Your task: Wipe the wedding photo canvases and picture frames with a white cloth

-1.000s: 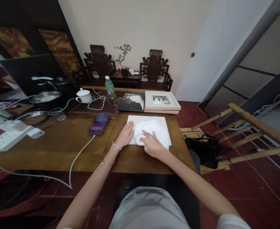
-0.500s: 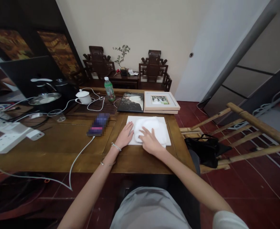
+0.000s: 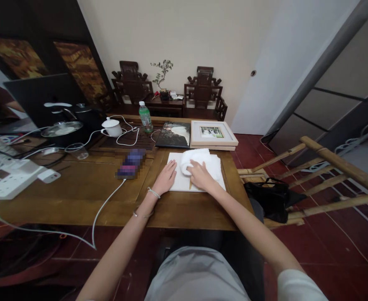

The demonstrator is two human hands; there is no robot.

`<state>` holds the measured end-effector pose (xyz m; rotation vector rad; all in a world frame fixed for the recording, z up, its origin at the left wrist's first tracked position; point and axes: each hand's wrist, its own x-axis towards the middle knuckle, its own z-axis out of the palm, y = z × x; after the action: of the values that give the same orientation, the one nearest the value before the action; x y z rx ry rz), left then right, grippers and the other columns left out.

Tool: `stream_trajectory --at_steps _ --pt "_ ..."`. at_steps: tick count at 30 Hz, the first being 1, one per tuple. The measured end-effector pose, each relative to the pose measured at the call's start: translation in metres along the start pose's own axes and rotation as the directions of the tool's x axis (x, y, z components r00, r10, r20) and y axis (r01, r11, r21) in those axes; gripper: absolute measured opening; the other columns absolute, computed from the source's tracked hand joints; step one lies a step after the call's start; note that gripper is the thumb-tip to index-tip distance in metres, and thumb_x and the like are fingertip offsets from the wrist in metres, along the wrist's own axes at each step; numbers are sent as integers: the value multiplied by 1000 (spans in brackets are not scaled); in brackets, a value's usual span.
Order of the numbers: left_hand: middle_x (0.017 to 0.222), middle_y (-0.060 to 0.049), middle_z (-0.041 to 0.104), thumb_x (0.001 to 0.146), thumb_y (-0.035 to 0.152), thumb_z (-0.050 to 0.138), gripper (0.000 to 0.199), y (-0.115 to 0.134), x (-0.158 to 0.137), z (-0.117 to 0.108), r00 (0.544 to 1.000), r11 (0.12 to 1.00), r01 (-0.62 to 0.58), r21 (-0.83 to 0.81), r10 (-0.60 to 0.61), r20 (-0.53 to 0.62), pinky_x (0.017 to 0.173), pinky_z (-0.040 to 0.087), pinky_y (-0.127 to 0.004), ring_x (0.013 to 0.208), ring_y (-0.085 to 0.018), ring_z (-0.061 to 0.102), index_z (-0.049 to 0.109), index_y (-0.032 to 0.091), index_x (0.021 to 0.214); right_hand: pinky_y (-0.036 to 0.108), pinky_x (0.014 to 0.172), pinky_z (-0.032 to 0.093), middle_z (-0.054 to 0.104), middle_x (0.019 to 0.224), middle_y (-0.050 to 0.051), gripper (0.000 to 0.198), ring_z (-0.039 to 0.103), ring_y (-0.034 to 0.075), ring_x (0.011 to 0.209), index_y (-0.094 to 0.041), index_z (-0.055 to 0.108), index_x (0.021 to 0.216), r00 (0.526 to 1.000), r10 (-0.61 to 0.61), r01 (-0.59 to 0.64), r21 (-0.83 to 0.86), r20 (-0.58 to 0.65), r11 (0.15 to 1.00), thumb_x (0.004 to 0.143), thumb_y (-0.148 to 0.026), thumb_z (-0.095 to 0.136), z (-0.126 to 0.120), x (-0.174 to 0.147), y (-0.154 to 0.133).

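A folded white cloth (image 3: 213, 165), fluffy like a towel, lies on a flat white rectangular board (image 3: 176, 184) near the table's right end. My right hand (image 3: 201, 175) is bunched into the cloth's near left side, fingers curled on it. Just below those fingers a small tan streak shows on the board; what it is I cannot tell. My left hand (image 3: 166, 176) rests flat along the board's left edge, fingers stretched out and holding nothing.
Behind the board lie a dark photo panel (image 3: 174, 134) and stacked pale picture frames (image 3: 213, 133). A green bottle (image 3: 145, 118), a lidded white cup (image 3: 111, 127) and a phone (image 3: 130, 164) on a cable stand left. A power strip (image 3: 13, 179) sits far left, a bamboo rack (image 3: 334, 167) right.
My right hand has moved slightly right, and the cloth has shifted up and right, bunching under the fingers. More of the board's lower left shows. My left hand stays at the board's edge.
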<state>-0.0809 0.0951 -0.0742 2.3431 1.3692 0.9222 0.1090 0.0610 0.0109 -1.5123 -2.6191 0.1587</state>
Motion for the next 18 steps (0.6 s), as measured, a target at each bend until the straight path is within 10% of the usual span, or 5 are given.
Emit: stream_trajectory --at_steps 6,11,18 --pt "142 -14 43 95 41 26 55 17 0 -11 995 984 59 -169 -72 -73 114 24 -41 135 -22 35 45 7 134 73 97 18 45 137 17 50 20 33 136 -16 55 120 999 -12 10 -77 -30 997 78 -1 35 9 29 -8" --pt "143 -8 44 97 44 14 58 34 0 -27 966 927 79 -366 -162 -201 113 26 -36 133 -19 38 43 12 136 70 102 14 44 140 12 45 20 30 138 -17 62 109 959 -281 282 -49 41 958 75 0 38 10 -9 -32" --pt "142 -11 44 97 45 17 58 25 1 -16 981 956 78 -284 -125 -151 114 26 -37 134 -20 36 46 10 133 52 99 35 60 120 14 39 51 25 117 -18 65 98 931 -329 326 45 157 944 74 -2 39 -21 -53 -36"
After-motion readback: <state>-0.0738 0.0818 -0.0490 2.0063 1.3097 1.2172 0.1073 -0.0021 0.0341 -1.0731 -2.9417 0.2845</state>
